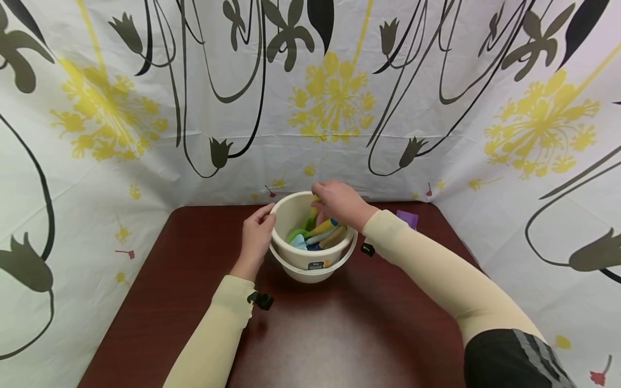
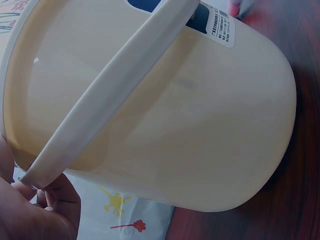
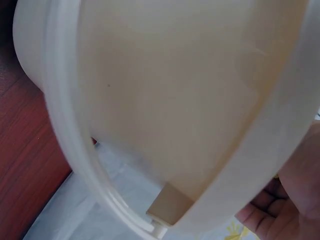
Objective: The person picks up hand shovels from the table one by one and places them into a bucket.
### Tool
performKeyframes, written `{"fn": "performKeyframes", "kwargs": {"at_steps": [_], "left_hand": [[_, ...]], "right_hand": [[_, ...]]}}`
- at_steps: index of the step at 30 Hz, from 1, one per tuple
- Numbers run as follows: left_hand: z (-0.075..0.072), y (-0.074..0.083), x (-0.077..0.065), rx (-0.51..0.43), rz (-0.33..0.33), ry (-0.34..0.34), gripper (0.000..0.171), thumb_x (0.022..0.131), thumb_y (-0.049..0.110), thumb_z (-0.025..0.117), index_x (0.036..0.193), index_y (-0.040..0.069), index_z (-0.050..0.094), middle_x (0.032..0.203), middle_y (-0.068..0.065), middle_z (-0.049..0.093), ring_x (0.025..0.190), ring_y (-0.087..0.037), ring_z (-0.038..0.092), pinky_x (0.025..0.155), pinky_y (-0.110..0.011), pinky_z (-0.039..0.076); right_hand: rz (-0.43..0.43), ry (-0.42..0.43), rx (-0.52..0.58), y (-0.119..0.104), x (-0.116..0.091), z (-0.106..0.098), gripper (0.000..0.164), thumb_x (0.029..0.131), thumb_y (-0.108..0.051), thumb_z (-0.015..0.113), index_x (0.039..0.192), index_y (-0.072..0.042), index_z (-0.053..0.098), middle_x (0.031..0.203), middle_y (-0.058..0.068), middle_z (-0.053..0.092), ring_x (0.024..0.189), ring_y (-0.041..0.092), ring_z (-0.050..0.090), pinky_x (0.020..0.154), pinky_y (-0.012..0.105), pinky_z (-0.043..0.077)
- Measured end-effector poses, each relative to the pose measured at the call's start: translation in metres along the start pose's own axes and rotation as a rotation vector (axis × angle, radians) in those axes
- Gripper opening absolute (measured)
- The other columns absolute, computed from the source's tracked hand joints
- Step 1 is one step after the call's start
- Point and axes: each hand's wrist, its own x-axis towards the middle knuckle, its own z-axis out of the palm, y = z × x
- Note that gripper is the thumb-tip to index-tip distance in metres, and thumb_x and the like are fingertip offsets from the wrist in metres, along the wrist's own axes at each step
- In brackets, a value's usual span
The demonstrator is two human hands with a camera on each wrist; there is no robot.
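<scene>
While hands (image 1: 257,234) (image 1: 342,202) flank the bucket (image 1: 296,257) — Chinese lettering (image 2: 223,29) shows.

Cream sleeves (image 1: 422,258), blk R upper sleeve (image 1: 495,358) w/ gry stripes (image 1: 535,353), blk wrist cams (image 1: 264,300)

Curtained-off nook, room type hard to tell: flower-print cloth (image 1: 301,153) round three sides of dark-red table (image 1: 359,328).

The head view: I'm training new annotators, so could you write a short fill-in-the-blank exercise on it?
1. The hand that reaches over the bucket is the person's ____ one.
2. The object lying beyond the right sleeve is coloured ____.
3. The curtain's large dandelion-like flowers are ____.

Missing words: right; purple; yellow.
</scene>
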Motion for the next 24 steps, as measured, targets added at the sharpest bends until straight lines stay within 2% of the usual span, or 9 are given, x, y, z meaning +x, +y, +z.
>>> {"fn": "performKeyframes", "kwargs": {"at_steps": [7, 13, 20, 24], "left_hand": [[0.000, -0.001, 0.001, 0.013, -0.003, 0.001, 0.040, 0.108, 0.020, 0.066, 0.146, 0.009, 0.074, 0.123, -0.015, 0.072, 0.113, -0.024, 0.068, 0.095, -0.033, 0.061], [0.000, -0.002, 0.002, -0.003, 0.004, 0.007, 0.038, 0.108, 0.019, 0.067, 0.143, 0.009, 0.076, 0.123, -0.017, 0.073, 0.112, -0.023, 0.068, 0.094, -0.033, 0.060], [0.002, -0.003, 0.002, -0.001, 0.015, 0.012, 0.038, 0.107, 0.018, 0.067, 0.143, 0.009, 0.076, 0.123, -0.016, 0.073, 0.112, -0.024, 0.068, 0.098, -0.038, 0.061], [0.001, -0.002, 0.001, 0.000, 0.016, 0.010, 0.037, 0.107, 0.019, 0.067, 0.142, 0.011, 0.077, 0.124, -0.016, 0.073, 0.114, -0.025, 0.069, 0.100, -0.043, 0.061]], "right_hand": [[0.009, -0.030, 0.013, 0.004, 0.008, 0.006, 0.015, 0.114, -0.024, 0.065, 0.114, -0.010, 0.069, 0.105, 0.005, 0.071, 0.105, 0.030, 0.069, 0.094, 0.048, 0.058], [0.010, -0.076, 0.025, 0.004, 0.012, 0.007, 0.017, 0.116, -0.021, 0.060, 0.119, -0.008, 0.071, 0.103, 0.005, 0.070, 0.105, 0.030, 0.068, 0.093, 0.047, 0.059], [0.041, -0.145, 0.121, 0.006, 0.019, 0.007, 0.023, 0.118, -0.021, 0.056, 0.125, -0.005, 0.072, 0.100, 0.006, 0.069, 0.096, 0.022, 0.068, 0.095, 0.046, 0.058], [0.052, -0.178, 0.140, 0.008, 0.023, 0.009, 0.027, 0.119, -0.025, 0.053, 0.131, -0.006, 0.070, 0.101, 0.006, 0.069, 0.099, 0.022, 0.067, 0.100, 0.047, 0.057]]}}
